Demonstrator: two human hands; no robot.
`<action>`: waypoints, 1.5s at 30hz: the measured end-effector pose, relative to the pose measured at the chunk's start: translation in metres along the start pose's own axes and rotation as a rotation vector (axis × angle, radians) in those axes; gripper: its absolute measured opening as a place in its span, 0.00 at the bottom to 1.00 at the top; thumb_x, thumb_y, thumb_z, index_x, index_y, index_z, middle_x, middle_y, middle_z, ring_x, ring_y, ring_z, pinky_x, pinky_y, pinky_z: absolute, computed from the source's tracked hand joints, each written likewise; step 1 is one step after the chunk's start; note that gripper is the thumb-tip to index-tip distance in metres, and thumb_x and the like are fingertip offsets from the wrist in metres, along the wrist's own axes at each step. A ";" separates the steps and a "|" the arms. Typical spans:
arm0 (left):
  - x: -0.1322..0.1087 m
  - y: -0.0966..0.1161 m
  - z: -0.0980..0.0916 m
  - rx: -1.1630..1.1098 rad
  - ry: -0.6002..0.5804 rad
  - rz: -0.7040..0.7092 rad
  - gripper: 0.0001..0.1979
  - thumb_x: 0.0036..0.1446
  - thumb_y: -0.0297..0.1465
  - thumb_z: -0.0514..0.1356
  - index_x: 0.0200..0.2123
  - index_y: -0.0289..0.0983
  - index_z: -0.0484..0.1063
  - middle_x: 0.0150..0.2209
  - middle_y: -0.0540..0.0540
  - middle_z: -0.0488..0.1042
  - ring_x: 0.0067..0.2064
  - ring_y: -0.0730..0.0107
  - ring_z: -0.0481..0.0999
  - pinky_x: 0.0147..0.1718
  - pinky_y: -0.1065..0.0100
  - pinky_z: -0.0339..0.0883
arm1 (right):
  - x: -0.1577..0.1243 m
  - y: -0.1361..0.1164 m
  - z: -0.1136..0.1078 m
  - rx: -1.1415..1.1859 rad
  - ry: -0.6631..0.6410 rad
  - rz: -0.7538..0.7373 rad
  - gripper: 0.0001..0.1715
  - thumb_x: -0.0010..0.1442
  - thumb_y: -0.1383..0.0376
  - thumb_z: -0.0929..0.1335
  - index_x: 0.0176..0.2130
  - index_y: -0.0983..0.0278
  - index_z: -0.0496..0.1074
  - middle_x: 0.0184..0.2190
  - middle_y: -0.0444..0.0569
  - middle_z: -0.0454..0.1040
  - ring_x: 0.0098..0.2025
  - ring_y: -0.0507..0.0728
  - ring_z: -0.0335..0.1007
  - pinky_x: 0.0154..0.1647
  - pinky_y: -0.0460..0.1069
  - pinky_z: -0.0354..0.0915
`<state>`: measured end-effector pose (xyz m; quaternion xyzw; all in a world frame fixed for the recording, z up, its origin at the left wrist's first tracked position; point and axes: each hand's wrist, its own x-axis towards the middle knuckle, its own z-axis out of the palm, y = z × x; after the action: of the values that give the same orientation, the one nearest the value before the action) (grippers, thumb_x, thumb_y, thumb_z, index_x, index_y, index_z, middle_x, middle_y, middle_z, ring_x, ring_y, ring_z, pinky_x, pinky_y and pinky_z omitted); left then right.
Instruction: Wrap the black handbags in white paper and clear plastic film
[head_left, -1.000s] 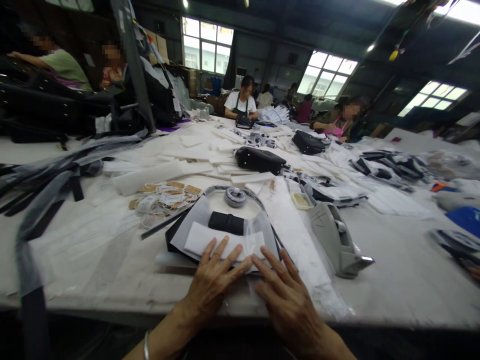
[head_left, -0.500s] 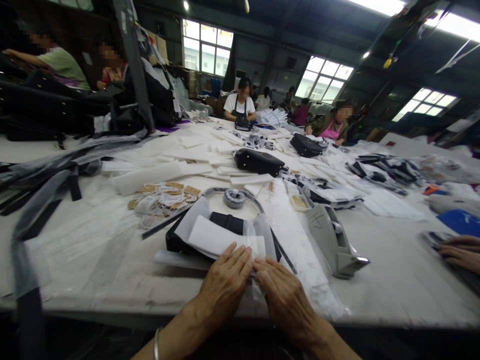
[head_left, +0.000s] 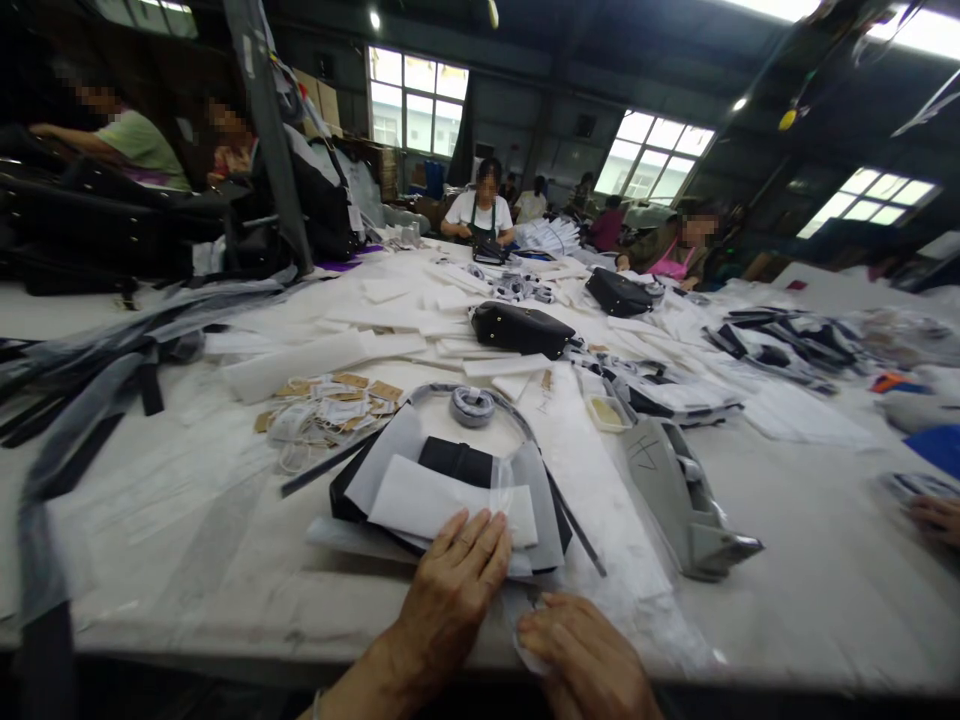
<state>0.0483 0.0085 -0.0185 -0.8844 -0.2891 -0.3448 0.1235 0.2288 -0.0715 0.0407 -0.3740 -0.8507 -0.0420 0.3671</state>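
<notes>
A black handbag (head_left: pixel 349 490) lies on the table in front of me, partly covered by pale wrapping sheets. Across it rests a white foam sheet (head_left: pixel 420 492), with a clear strip of tape (head_left: pixel 501 482) over its right part. My left hand (head_left: pixel 454 585) presses on the foam sheet's lower edge, fingers stretched out. Nearer the table edge, my right hand (head_left: pixel 581 645) is closed with curled fingers on a piece of clear film (head_left: pixel 531 655). The bag's long strap (head_left: pixel 574 520) loops around it, and a wrapped coil (head_left: pixel 472 405) sits behind.
A grey tape dispenser (head_left: pixel 679 500) stands to the right, beside a small tray (head_left: pixel 607 412). Paper tags (head_left: pixel 337 405) lie to the left. Farther back are more black bags (head_left: pixel 521 328) and foam sheets. Co-workers sit around, one person's hand (head_left: pixel 937 515) at the right edge.
My right hand has left the foam sheet and come down toward the table edge, its fingers now curled on clear film. My left hand stays on the sheet. The co-worker's hand has shifted right.
</notes>
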 end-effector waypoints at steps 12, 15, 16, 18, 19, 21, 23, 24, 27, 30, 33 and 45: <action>0.013 0.005 -0.019 -0.162 0.047 -0.106 0.17 0.68 0.37 0.52 0.54 0.34 0.70 0.53 0.43 0.77 0.56 0.61 0.74 0.56 0.56 0.68 | 0.067 0.029 -0.008 0.029 -0.191 0.113 0.13 0.67 0.73 0.61 0.34 0.62 0.70 0.28 0.46 0.76 0.34 0.54 0.74 0.51 0.50 0.67; 0.016 0.010 -0.018 -0.218 0.089 -0.167 0.12 0.69 0.32 0.51 0.46 0.36 0.72 0.49 0.44 0.78 0.54 0.62 0.75 0.55 0.58 0.69 | 0.069 0.048 -0.001 0.098 -0.259 0.224 0.10 0.67 0.70 0.65 0.34 0.62 0.73 0.29 0.45 0.78 0.33 0.53 0.74 0.41 0.46 0.67; 0.017 0.011 -0.017 -0.233 0.097 -0.187 0.11 0.69 0.31 0.51 0.43 0.36 0.73 0.48 0.44 0.78 0.54 0.62 0.76 0.55 0.58 0.69 | 0.070 0.052 0.001 0.120 -0.284 0.261 0.09 0.66 0.69 0.66 0.34 0.62 0.73 0.30 0.45 0.78 0.33 0.53 0.75 0.39 0.45 0.67; 0.020 0.013 -0.017 -0.252 0.111 -0.227 0.10 0.68 0.30 0.51 0.40 0.36 0.72 0.45 0.44 0.79 0.52 0.62 0.77 0.54 0.58 0.69 | 0.070 0.059 0.003 0.151 -0.327 0.325 0.07 0.65 0.69 0.68 0.34 0.62 0.75 0.31 0.44 0.79 0.33 0.53 0.75 0.38 0.45 0.66; 0.020 0.013 -0.016 -0.254 0.120 -0.246 0.10 0.68 0.31 0.51 0.40 0.36 0.72 0.43 0.43 0.79 0.50 0.62 0.78 0.54 0.57 0.70 | 0.070 0.061 0.004 0.166 -0.337 0.359 0.07 0.65 0.69 0.68 0.34 0.62 0.76 0.31 0.44 0.79 0.33 0.53 0.75 0.38 0.45 0.65; 0.022 0.015 -0.015 -0.247 0.133 -0.281 0.09 0.68 0.31 0.52 0.41 0.35 0.71 0.41 0.43 0.79 0.48 0.62 0.79 0.52 0.58 0.70 | 0.071 0.063 0.004 0.216 -0.346 0.436 0.07 0.63 0.69 0.69 0.33 0.61 0.77 0.31 0.43 0.80 0.33 0.52 0.75 0.38 0.44 0.65; 0.024 0.015 -0.013 -0.232 0.146 -0.308 0.08 0.66 0.29 0.53 0.41 0.34 0.71 0.40 0.42 0.79 0.46 0.63 0.79 0.52 0.59 0.71 | 0.071 0.065 0.004 0.283 -0.350 0.502 0.07 0.62 0.70 0.70 0.33 0.61 0.78 0.31 0.42 0.80 0.34 0.52 0.76 0.38 0.44 0.65; 0.025 0.015 -0.012 -0.225 0.151 -0.318 0.07 0.66 0.27 0.53 0.41 0.34 0.71 0.40 0.42 0.79 0.45 0.64 0.79 0.52 0.59 0.71 | 0.072 0.066 0.005 0.311 -0.352 0.528 0.07 0.62 0.70 0.70 0.32 0.61 0.78 0.31 0.42 0.80 0.34 0.52 0.76 0.38 0.44 0.65; 0.027 0.016 -0.010 -0.206 0.147 -0.333 0.08 0.62 0.22 0.52 0.38 0.35 0.70 0.39 0.43 0.79 0.43 0.66 0.79 0.52 0.61 0.70 | 0.072 0.069 0.006 0.363 -0.352 0.599 0.07 0.60 0.70 0.71 0.31 0.61 0.79 0.30 0.43 0.79 0.33 0.52 0.75 0.38 0.45 0.66; 0.028 0.016 -0.009 -0.196 0.130 -0.339 0.08 0.61 0.20 0.53 0.37 0.35 0.70 0.38 0.44 0.78 0.43 0.66 0.79 0.52 0.61 0.70 | 0.073 0.071 0.009 0.422 -0.348 0.668 0.07 0.60 0.70 0.70 0.33 0.61 0.80 0.32 0.44 0.80 0.35 0.53 0.76 0.40 0.46 0.67; 0.028 0.016 -0.008 -0.189 0.123 -0.347 0.08 0.61 0.20 0.53 0.37 0.35 0.69 0.38 0.44 0.78 0.44 0.67 0.79 0.52 0.61 0.70 | 0.075 0.073 0.009 0.495 -0.362 0.748 0.10 0.60 0.68 0.70 0.40 0.60 0.81 0.34 0.45 0.82 0.36 0.54 0.77 0.41 0.46 0.68; 0.023 0.016 -0.007 -0.200 0.087 -0.335 0.09 0.63 0.20 0.52 0.42 0.35 0.70 0.38 0.45 0.78 0.47 0.67 0.78 0.55 0.62 0.67 | 0.077 0.072 -0.005 0.320 -0.585 0.676 0.07 0.59 0.68 0.69 0.31 0.59 0.77 0.29 0.41 0.79 0.35 0.54 0.72 0.41 0.48 0.61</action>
<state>0.0681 0.0023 0.0022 -0.8160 -0.3909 -0.4257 -0.0118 0.2452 0.0252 0.0800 -0.5649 -0.7446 0.3185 0.1583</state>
